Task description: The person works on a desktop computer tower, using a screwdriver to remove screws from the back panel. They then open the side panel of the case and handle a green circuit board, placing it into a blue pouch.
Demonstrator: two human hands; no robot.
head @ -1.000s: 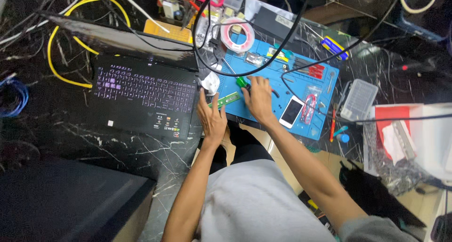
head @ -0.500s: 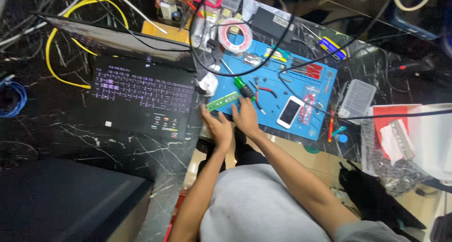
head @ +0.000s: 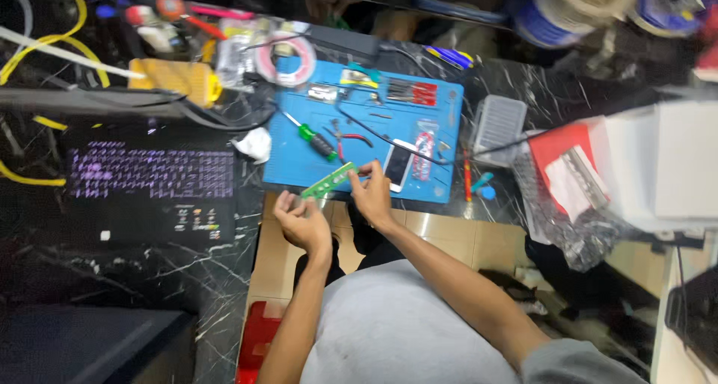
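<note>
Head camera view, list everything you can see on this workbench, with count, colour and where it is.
circuit board: one, green, held at the mat's near edge
work mat: one, blue, bench centre
screwdriver: one, green-handled, on mat
phone: one, white-edged, on mat
laptop: one, black, purple-lit keys, left of mat
tape roll: one, pink-white, behind mat
cable: one, yellow, far left
left hand: below the board's left end
right hand: at the board's right end

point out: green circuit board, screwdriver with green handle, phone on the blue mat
green circuit board [head: 330, 180], head view, middle of the strip
green-handled screwdriver [head: 307, 133], head view, green handle
phone [head: 397, 164], head view, centre of its face
</note>
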